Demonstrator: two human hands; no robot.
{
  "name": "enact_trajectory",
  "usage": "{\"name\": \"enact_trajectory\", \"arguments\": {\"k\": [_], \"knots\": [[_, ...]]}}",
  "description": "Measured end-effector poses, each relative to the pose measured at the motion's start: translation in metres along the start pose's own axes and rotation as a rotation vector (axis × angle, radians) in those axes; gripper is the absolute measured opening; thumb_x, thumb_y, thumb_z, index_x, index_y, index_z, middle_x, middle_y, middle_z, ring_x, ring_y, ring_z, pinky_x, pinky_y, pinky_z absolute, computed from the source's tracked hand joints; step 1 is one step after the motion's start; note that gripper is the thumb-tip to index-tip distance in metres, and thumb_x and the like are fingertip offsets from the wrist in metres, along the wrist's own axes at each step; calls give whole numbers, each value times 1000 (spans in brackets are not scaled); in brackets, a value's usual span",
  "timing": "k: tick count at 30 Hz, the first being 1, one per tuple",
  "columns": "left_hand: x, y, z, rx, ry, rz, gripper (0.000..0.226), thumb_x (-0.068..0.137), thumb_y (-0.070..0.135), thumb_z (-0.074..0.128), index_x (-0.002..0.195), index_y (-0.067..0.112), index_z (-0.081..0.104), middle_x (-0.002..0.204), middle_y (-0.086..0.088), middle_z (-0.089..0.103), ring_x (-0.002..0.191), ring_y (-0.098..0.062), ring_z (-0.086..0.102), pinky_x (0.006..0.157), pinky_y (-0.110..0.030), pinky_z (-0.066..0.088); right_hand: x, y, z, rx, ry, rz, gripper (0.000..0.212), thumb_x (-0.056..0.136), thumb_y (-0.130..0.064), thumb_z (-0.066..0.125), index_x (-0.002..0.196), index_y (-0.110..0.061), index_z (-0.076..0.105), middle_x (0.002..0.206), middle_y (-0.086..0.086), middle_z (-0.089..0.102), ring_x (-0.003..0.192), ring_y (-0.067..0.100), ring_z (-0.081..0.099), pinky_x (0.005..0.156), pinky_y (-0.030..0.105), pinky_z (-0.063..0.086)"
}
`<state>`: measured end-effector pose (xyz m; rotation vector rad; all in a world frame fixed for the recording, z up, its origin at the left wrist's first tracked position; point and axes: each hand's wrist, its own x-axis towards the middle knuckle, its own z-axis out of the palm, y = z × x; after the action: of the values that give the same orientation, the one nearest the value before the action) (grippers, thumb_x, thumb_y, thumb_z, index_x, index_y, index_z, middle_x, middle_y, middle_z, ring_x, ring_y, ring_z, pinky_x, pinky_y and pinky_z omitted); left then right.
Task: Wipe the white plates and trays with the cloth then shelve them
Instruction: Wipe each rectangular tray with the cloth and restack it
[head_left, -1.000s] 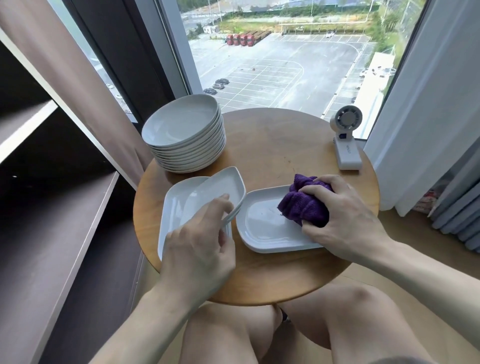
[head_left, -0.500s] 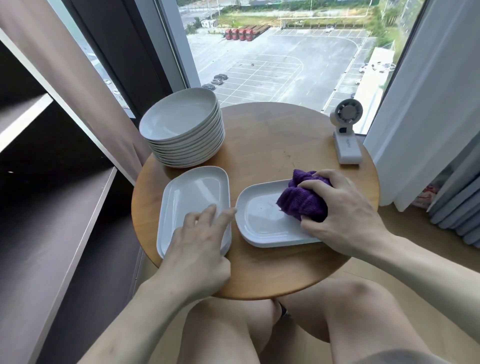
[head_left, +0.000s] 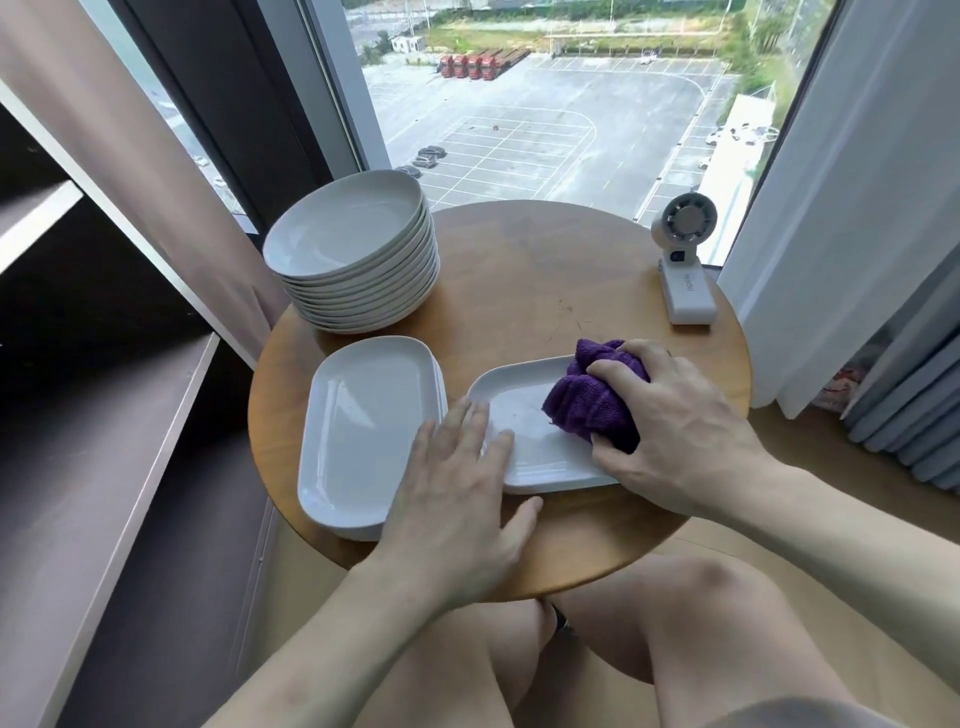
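A white rectangular tray (head_left: 524, 447) lies on the round wooden table (head_left: 519, 291) in front of me. My right hand (head_left: 675, 431) grips a bunched purple cloth (head_left: 587, 405) and presses it on the tray's right part. My left hand (head_left: 462, 499) lies with straight fingers on the tray's left rim. To the left sits a stack of white trays (head_left: 363, 431). A stack of several round white plates (head_left: 358, 249) stands at the table's back left.
A small white fan (head_left: 685, 260) stands at the table's back right. Dark shelves (head_left: 104, 467) run along the left. Behind the table is a window, with curtains (head_left: 841, 208) on the right. My bare knees are under the table's front edge.
My left hand set the lifted tray down on the left stack, let it go, and moved right onto the rim of the tray under the cloth. The right hand stayed on the cloth.
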<state>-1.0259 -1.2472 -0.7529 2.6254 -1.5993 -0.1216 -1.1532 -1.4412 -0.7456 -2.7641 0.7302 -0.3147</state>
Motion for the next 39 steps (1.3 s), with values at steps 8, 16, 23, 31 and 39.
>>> {"name": "enact_trajectory", "arguments": {"k": [8,16,23,31,39], "knots": [[2,-9,1,-36,-11,61,63,99,56,42,153,24,32,169,-2,16,155,-23,0,125,-41,5,4,-13,3,-15,-27,89,63,80,-52,68,137,-30,52,144,4,43,112,33,50,97,44,45],[6,-17,-5,-132,-35,19,55,99,57,48,149,36,40,168,-20,6,156,-27,-11,125,-36,-1,17,-44,12,-19,-25,103,51,86,-61,56,125,-27,56,137,5,48,108,35,51,95,44,46],[10,-23,-11,-392,116,-85,62,83,38,70,131,12,41,132,-4,48,133,-24,40,112,-34,35,25,-97,36,-33,-34,61,40,87,-55,54,114,-25,55,134,6,49,108,34,49,89,45,47],[12,-29,-8,-312,135,-31,105,84,41,72,160,17,3,155,-3,34,144,-23,30,118,-41,26,22,-100,28,76,-132,8,38,81,-55,56,106,-27,62,126,-4,53,106,28,49,94,43,45],[12,-32,-6,-247,138,-48,92,88,46,62,161,21,12,158,-4,37,147,-21,22,121,-38,19,17,-83,10,69,-220,-88,42,76,-54,56,109,-28,60,123,-8,47,108,24,49,95,42,47]]}}
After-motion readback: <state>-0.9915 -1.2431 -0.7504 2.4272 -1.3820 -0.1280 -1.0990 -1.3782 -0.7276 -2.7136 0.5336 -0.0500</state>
